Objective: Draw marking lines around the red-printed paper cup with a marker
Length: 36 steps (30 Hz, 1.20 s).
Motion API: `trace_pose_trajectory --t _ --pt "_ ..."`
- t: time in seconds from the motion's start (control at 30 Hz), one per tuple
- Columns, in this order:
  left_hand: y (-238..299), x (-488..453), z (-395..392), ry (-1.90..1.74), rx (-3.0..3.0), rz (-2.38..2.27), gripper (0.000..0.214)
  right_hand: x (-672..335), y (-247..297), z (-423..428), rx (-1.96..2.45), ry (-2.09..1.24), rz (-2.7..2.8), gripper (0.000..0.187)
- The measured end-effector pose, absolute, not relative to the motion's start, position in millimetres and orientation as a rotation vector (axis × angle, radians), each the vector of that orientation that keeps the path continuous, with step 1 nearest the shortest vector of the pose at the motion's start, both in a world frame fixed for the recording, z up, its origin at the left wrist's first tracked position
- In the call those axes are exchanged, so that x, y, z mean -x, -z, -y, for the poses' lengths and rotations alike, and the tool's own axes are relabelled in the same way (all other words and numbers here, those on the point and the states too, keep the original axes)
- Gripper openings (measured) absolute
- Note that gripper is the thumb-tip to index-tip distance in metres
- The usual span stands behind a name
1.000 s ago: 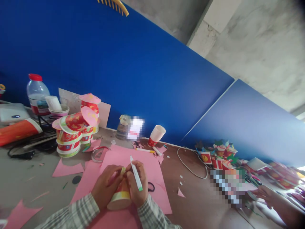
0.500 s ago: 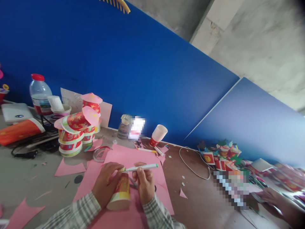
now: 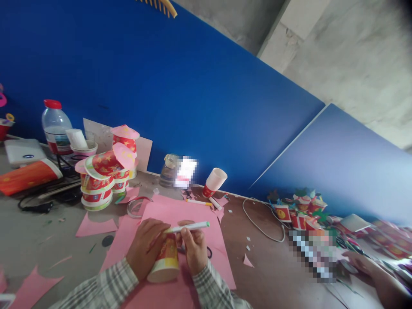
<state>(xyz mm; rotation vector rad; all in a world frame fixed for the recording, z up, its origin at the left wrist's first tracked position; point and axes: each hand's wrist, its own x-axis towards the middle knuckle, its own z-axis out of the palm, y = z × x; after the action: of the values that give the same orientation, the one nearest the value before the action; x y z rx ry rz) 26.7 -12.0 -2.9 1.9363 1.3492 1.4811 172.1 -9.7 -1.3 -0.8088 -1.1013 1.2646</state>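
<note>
My left hand (image 3: pixel 148 245) is closed around a paper cup (image 3: pixel 165 265) with a red and yellow print, steadying it at a tilt. My right hand (image 3: pixel 193 249) pinches a white marker (image 3: pixel 197 226) with a green end, held almost level over the cup's upper end. The marker's tip lies close to the left fingertips; whether it touches the cup I cannot tell. Under both hands is a sheet of pink paper (image 3: pixel 212 240). Scissors, only their dark handle loop (image 3: pixel 209 252) plain to see, lie partly hidden behind my right hand.
Stacked red cups with pink paper brims (image 3: pixel 96 189) stand on the left, near a bottle (image 3: pixel 57 131). Behind the sheet are a yellow-tipped marker (image 3: pixel 198 203), a tape roll (image 3: pixel 137 207), and a white cup (image 3: pixel 216 178). Another person's hand (image 3: pixel 360 264) is at far right.
The marker has shifted slightly left and down with my right hand, its green end now lower. The cup has moved a little to the right in view. My left hand keeps its hold.
</note>
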Motion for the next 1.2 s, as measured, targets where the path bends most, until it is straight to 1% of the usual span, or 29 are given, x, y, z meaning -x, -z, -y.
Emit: trace_pose_trajectory --t 0.1,0.23,0.4,0.53,0.63,0.83,1.03,1.1,1.2 --pt "4 -27 13 -1.479 -1.908 -1.363 0.035 -174 4 6 0.817 -1.243 1.112 0.022" --pt "3 -26 15 -1.447 -1.885 -1.335 0.046 -181 4 0 0.835 -1.125 1.119 0.025" --pt "6 -25 21 -1.323 -1.932 -1.249 0.070 -192 6 -11 1.069 -0.747 1.343 0.031" --pt "9 -28 28 -1.137 -2.101 -1.248 0.091 -199 15 -20 1.182 -0.638 1.431 0.038" --pt "11 -31 32 -1.046 -2.240 -1.253 0.101 -202 20 -23 1.250 -0.556 1.506 0.041" --pt "13 -32 30 -1.037 -2.262 -1.181 0.101 -194 18 -35 1.297 -0.431 1.722 0.043" --pt "13 -31 27 -1.065 -2.212 -1.162 0.104 -178 20 -70 1.333 -0.405 1.953 0.045" --pt "13 -31 26 -1.097 -2.202 -1.179 0.105 -176 21 -78 1.343 -0.417 2.005 0.050" --pt "12 -31 26 -1.112 -2.183 -1.205 0.104 -181 21 -83 1.323 -0.450 2.077 0.063"
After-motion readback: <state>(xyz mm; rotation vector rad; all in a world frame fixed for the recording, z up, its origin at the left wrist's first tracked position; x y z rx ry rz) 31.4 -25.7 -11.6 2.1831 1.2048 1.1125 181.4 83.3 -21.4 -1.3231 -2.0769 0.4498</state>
